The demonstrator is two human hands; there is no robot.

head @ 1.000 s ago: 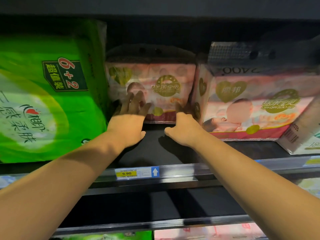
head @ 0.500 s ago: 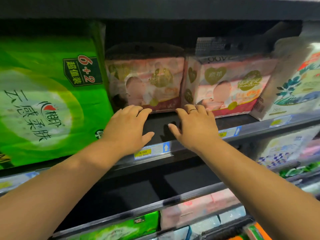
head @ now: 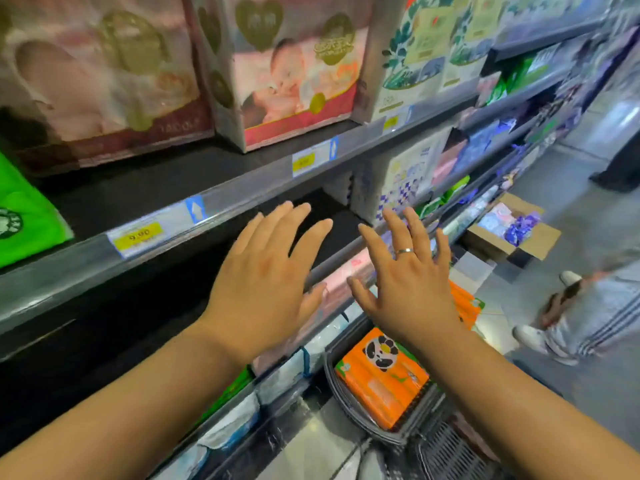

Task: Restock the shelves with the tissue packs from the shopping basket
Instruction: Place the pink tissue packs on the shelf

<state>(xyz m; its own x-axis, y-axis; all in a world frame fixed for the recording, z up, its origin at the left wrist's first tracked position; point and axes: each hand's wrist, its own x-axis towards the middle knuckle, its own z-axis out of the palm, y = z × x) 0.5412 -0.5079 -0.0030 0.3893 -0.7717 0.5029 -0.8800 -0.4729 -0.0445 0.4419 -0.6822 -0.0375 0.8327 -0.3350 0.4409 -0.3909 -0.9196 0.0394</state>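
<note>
**Procedure: taking the next tissue pack from the basket**

Condition of the hands: the left hand (head: 263, 278) and the right hand (head: 405, 282) are both spread flat, palms away from the camera, fingers straight and apart; neither has hold of anything; both hover in front of the dark shelf bay (head: 332, 220) under the price rail (head: 242, 199), and contact with the shelf cannot be confirmed

Location of stock: the shopping basket (head: 331, 379) sits low, below the right forearm; an orange tissue pack (head: 381, 379) with a panda print lies flat on top inside it; a second orange pack (head: 465, 306) shows just beyond the right hand, partly hidden, and whether it lies in the basket cannot be told; the pink packs (head: 294, 74) already stand on the shelf above the rail

Step in hand, by judgement: lowering toward the basket for the next pack

Recommended method:
- lower both hands together; take the top pack by its two short ends, since soft wrapping is likely to sag under a one-handed grip
- lift straight up until clear of the basket rim before turning to the shelf
- match the pack to its price label; place it print outward and square to the rail
- keep elbows clear of the pink packs, which stand close to the shelf edge
</note>
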